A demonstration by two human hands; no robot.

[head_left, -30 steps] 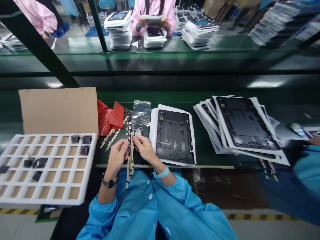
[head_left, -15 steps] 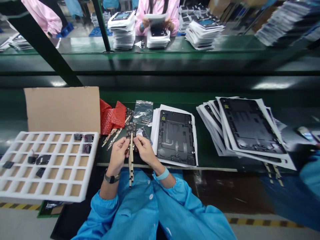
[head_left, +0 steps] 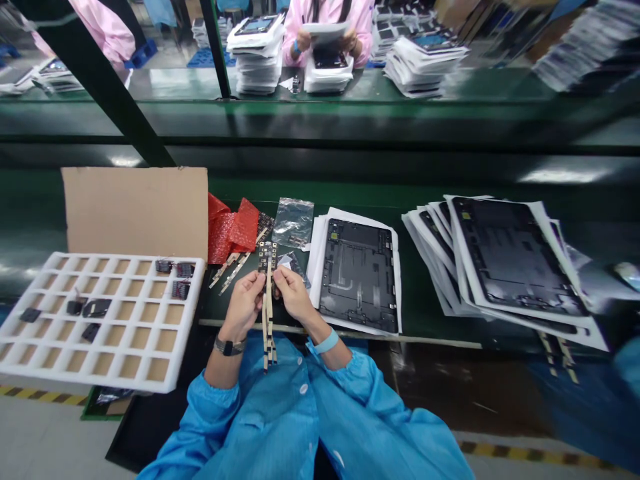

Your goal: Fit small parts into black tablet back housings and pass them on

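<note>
Between my two hands is a dark circuit board panel (head_left: 268, 253) with gold pads, its far end lying over the bench. Pale flex cables (head_left: 268, 327) hang from it toward my lap, slightly fanned out. My left hand (head_left: 243, 303) is closed on the panel's left edge, thumb and fingers pinched. On the opposite edge my right hand (head_left: 295, 293) pinches it the same way. The fingertips partly hide the panel's near end. More strips of flex cable (head_left: 234, 270) lie to the left, beside red bubble wrap (head_left: 245, 225).
A white foam tray (head_left: 173, 360) with several black parts stands at left, before a cardboard flap (head_left: 137, 210). Black tablet housings (head_left: 357, 273) on paper lie to the right, with a stack (head_left: 520, 257) farther over. Clear bags (head_left: 294, 221) lie behind. A co-worker (head_left: 325, 30) sits opposite.
The hanging flex cables have spread from one narrow bundle into separate strips. Both hands keep their pinch on the panel. The whole view has shifted slightly, so things appear farther right.
</note>
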